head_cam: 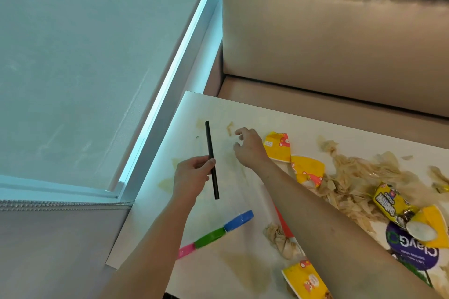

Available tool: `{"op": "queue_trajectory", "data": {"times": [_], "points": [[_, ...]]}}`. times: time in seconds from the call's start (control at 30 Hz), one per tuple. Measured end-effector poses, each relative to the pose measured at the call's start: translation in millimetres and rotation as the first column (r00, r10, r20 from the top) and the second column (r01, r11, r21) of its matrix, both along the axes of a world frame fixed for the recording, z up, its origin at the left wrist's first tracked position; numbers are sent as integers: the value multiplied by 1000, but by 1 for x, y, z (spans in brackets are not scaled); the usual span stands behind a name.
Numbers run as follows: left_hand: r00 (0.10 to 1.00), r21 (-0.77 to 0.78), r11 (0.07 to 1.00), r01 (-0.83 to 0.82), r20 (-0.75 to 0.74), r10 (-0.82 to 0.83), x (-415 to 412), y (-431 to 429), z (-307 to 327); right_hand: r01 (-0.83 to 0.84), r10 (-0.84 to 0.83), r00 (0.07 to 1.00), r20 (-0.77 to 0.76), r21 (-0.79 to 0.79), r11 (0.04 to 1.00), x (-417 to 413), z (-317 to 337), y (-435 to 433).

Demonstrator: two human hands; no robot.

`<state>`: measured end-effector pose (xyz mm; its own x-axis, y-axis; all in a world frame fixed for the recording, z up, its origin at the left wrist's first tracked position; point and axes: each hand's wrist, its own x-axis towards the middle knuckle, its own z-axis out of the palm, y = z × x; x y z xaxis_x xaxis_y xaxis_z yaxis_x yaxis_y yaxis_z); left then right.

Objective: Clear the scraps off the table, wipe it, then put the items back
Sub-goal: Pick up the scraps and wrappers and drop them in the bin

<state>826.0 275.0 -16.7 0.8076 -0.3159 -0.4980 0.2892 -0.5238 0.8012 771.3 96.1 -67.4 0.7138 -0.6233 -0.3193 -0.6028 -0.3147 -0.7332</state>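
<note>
Item one: black straw [211,158], gripped near its middle between the thumb and curled fingers of the left hand [193,176], and held over the near-left part of the white table [243,109], its long axis running away from us. Item two: small beige scrap [229,127], lying on the table just beyond the fingertips of the right hand [250,145]; we note pale stains on the surface around it. Item three: torn yellow paper cup pieces [278,145], just right of the right hand, with a further piece at the near edge. Item four: heap of crumpled beige tissue [352,177], spread across the right of the table, with a snack wrapper [391,201] and a purple printed card [413,250] against it. Item five: blue, green and pink discs [239,218] in a row, between the two forearms. Behind the table: beige bench seat [315,31]; to the left, a window blind [73,56]. Right arm reaches forward across the table, hand palm-down, fingers bent; we cannot tell whether they pinch anything.
</note>
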Motion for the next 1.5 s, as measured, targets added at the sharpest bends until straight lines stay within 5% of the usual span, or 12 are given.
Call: {"op": "queue_trajectory", "data": {"times": [0.27,0.73,0.83,0.97,1.13,1.33,1.5], "points": [[998,-2,999,-50,-48,50,20,15,-14,-197,87,955,-283,-386,901,38,-30,-21],[997,10,1000,-25,-76,25,29,8,-23,-276,157,954,-255,-545,792,53,-54,-20],[993,-23,998,-53,-106,50,29,3,-24,-246,178,967,-180,-492,835,43,-55,-15],[974,-114,988,-105,-213,79,28,-9,-22,-14,41,990,136,-192,981,24,-32,6],[955,-223,972,-77,-296,8,13,-35,-9,82,-104,969,223,107,991,-14,14,27],[910,-306,949,-72,-409,-63,-18,-57,4,254,-278,932,233,126,959,-62,30,22],[858,-340,937,-83,-502,-106,-49,-69,13,212,-227,927,298,81,974,-102,39,10]]}}
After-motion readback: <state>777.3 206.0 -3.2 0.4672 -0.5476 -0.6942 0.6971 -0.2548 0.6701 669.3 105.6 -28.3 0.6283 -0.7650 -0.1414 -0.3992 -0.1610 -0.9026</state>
